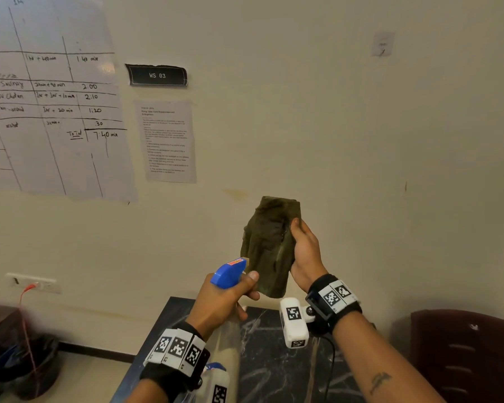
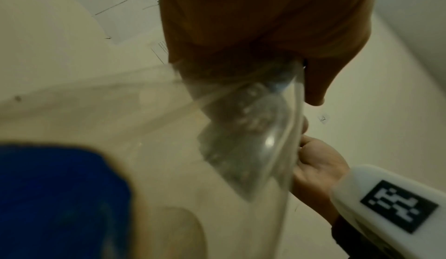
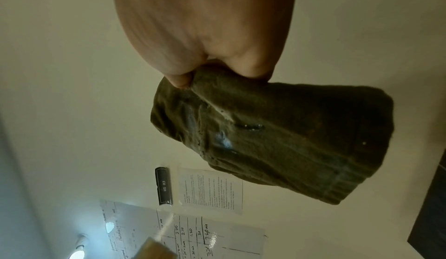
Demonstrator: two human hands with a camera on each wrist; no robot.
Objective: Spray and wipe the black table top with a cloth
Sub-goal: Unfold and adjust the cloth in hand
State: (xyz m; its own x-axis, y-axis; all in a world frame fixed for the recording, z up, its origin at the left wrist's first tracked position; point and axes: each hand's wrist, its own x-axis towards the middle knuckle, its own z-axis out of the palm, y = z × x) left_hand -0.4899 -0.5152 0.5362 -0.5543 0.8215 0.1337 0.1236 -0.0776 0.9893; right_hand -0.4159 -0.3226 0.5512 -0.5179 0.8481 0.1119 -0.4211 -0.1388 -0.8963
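Note:
My right hand (image 1: 304, 251) holds a folded dark olive cloth (image 1: 269, 245) upright in front of the wall, thumb on its near face. In the right wrist view the cloth (image 3: 289, 139) shows wet spots, pinched at its top edge by my right hand (image 3: 217, 68). My left hand (image 1: 230, 298) grips a clear spray bottle by the neck, its blue spray head (image 1: 227, 273) pointing at the cloth from close by. The left wrist view shows the clear bottle (image 2: 253, 139) under my left hand (image 2: 265, 34). The black marbled table top (image 1: 274, 359) lies below both hands.
A dark brown chair (image 1: 463, 353) stands at the right of the table. A dark bin (image 1: 26, 367) with a red wire above it sits on the floor at left. Paper sheets (image 1: 166, 141) and a "WS 03" label (image 1: 157, 75) hang on the wall.

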